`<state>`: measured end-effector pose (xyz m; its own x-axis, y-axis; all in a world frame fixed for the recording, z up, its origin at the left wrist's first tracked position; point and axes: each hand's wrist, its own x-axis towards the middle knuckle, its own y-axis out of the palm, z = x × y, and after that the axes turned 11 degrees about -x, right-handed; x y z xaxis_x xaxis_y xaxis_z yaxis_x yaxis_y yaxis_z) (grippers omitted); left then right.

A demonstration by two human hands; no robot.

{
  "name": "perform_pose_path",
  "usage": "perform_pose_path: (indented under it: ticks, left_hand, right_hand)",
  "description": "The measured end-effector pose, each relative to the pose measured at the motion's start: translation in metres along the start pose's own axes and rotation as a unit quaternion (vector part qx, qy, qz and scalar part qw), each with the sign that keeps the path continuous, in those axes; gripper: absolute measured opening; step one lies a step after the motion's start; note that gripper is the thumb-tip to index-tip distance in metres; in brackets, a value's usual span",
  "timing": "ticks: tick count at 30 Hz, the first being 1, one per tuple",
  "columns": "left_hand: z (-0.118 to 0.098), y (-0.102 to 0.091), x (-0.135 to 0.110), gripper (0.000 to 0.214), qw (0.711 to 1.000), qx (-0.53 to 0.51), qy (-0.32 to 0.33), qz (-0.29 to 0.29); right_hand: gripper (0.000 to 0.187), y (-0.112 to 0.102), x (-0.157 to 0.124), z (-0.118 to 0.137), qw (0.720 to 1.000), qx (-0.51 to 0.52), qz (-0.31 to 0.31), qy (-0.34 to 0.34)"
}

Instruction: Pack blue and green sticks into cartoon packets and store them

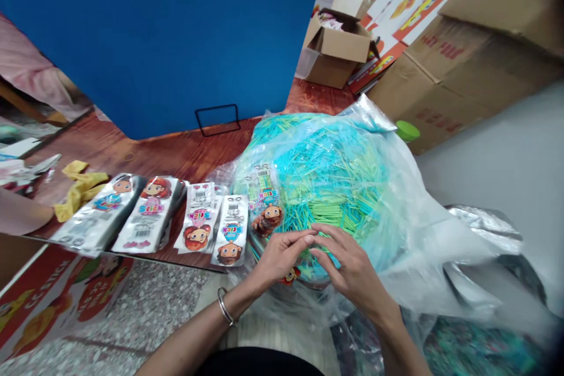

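A big clear plastic bag (396,200) bulges with a heap of thin blue and green sticks (326,176). My left hand (279,255) and my right hand (348,264) meet at the near edge of the heap, fingertips pinched together on a few sticks. A metal bangle (224,305) circles my left wrist. Printed cartoon packets (267,205) lean against the bag just left of my hands. More such packets (152,211) lie in overlapping rows on the wooden table (176,153).
A yellow cloth (79,185) lies at the table's left. A blue wall (167,29) stands behind it. An open cardboard box (337,47) and stacked cartons (476,53) fill the back right. A green lid (408,130) shows behind the bag. Crumpled silver plastic (484,229) lies right.
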<state>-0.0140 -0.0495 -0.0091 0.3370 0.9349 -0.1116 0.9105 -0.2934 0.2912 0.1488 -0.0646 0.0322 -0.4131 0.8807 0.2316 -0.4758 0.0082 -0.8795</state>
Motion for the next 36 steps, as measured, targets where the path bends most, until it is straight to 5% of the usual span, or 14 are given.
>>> perform_pose_path:
  ticks: [6, 9, 16, 20, 23, 25, 27, 31, 36]
  left_hand:
    - [-0.005, -0.011, -0.007, 0.031, 1.000, -0.005, 0.003, 0.003]
    - [-0.016, -0.019, -0.010, 0.032, 0.999, -0.031, -0.001, -0.040]
    - [-0.023, -0.037, -0.015, 0.033, 0.979, -0.143, 0.011, -0.147]
    - [-0.021, -0.050, -0.019, 0.035, 0.972, -0.122, 0.045, -0.193]
    - [-0.022, -0.076, -0.024, 0.031, 0.964, 0.040, 0.082, -0.249]
    - [-0.024, -0.102, -0.029, 0.029, 0.929, 0.208, 0.112, -0.285]
    - [-0.025, -0.130, -0.034, 0.031, 0.857, 0.344, 0.142, -0.356]
    - [-0.028, -0.176, -0.039, 0.042, 0.733, 0.521, 0.065, -0.431]
    - [-0.033, -0.188, -0.027, 0.055, 0.712, 0.586, -0.057, -0.383]
  right_hand:
    - [0.020, 0.008, 0.012, 0.009, 0.997, 0.043, 0.057, 0.007]
    - [0.022, 0.015, 0.015, 0.012, 0.992, 0.114, 0.004, 0.045]
    - [0.060, 0.060, 0.024, 0.035, 0.944, 0.272, -0.033, 0.185]
    - [0.035, 0.066, 0.038, 0.041, 0.924, 0.331, 0.035, 0.187]
    - [0.018, 0.063, 0.056, 0.035, 0.941, 0.289, 0.032, 0.174]
    - [0.020, 0.062, 0.072, 0.028, 0.940, 0.281, -0.002, 0.193]
    - [0.021, 0.065, 0.091, 0.019, 0.940, 0.271, -0.042, 0.202]
    - [0.025, 0.082, 0.123, 0.008, 0.960, 0.192, -0.087, 0.182]
    - [0.031, 0.106, 0.135, 0.006, 0.978, 0.067, -0.141, 0.136]
